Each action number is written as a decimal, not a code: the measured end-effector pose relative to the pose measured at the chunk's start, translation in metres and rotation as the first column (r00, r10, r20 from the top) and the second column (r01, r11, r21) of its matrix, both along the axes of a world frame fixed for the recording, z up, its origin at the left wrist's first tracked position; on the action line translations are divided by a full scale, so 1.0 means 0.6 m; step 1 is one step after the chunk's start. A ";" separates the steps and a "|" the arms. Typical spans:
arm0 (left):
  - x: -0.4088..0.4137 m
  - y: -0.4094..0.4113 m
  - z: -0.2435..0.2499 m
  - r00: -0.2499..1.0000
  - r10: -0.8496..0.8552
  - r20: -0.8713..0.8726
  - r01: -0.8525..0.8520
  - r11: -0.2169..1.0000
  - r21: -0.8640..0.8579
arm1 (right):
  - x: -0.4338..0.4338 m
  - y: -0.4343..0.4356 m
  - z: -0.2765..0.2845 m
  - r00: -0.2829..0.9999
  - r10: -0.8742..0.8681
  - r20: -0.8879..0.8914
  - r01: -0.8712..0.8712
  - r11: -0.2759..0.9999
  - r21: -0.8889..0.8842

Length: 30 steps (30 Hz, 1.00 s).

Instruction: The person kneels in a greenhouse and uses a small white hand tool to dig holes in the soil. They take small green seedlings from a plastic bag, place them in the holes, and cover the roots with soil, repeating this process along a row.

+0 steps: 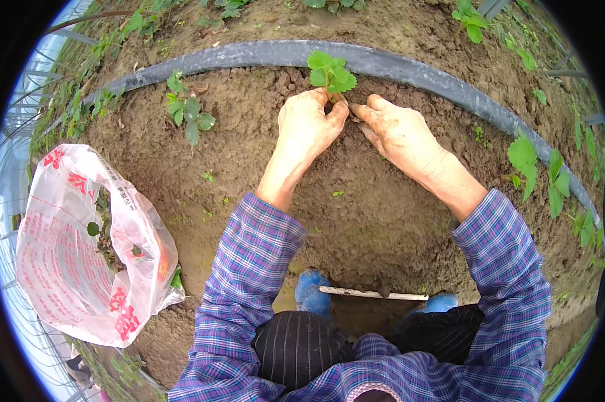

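A small green strawberry plant (pixel 331 72) stands in front of the dark hose, at the upper middle of the view. My left hand (pixel 310 118) has thumb and fingers closed around the base of its stems. Just to the right, my right hand (pixel 395 125) rests low at the soil (pixel 362 191), its fingertips near the plant's base and dirty with earth. The thumb and fingers of my right hand are close together; whether something small lies between them cannot be told. The plant's roots are hidden by my hands and the soil.
A black hose (pixel 408 68) curves across the bed behind my hands. More strawberry plants grow at the left (pixel 187 110) and right (pixel 523 161). A printed plastic bag (pixel 61 236) with leafy plants inside stands at the left. A pale stick (pixel 372 293) lies across the blue shoes (pixel 312 291).
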<state>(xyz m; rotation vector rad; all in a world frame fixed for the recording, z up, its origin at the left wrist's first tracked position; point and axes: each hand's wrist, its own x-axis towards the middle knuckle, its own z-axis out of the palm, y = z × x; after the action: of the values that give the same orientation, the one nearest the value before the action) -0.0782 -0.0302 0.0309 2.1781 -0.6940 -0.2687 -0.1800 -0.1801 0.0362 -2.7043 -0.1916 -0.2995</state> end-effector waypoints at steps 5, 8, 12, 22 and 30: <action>0.005 0.004 -0.010 0.999 -0.042 -0.011 0.041 0.999 -0.033 | 0.003 -0.003 -0.010 0.997 -0.023 0.079 0.034 0.989 -0.147; 0.004 0.006 -0.007 0.997 -0.061 -0.042 0.059 0.997 -0.040 | 0.013 -0.004 0.000 0.992 -0.110 0.065 0.108 0.994 0.031; 0.004 0.005 -0.008 0.998 -0.049 -0.042 0.049 0.999 -0.019 | 0.019 -0.001 0.011 0.996 -0.066 -0.061 0.059 0.992 -0.115; -0.008 0.008 -0.016 0.991 -0.031 0.128 0.051 0.987 -0.155 | 0.039 -0.013 0.018 0.994 -0.004 -0.109 0.004 1.000 -0.004; -0.002 0.023 -0.009 0.987 -0.135 0.091 0.141 0.988 -0.063 | 0.061 -0.007 0.008 1.000 -0.017 -0.006 0.017 0.995 -0.094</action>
<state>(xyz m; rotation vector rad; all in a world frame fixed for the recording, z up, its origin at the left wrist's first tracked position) -0.0796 -0.0166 0.0256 2.0890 -0.8924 -0.2193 -0.1434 -0.1842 0.0412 -2.8008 -0.1850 -0.2935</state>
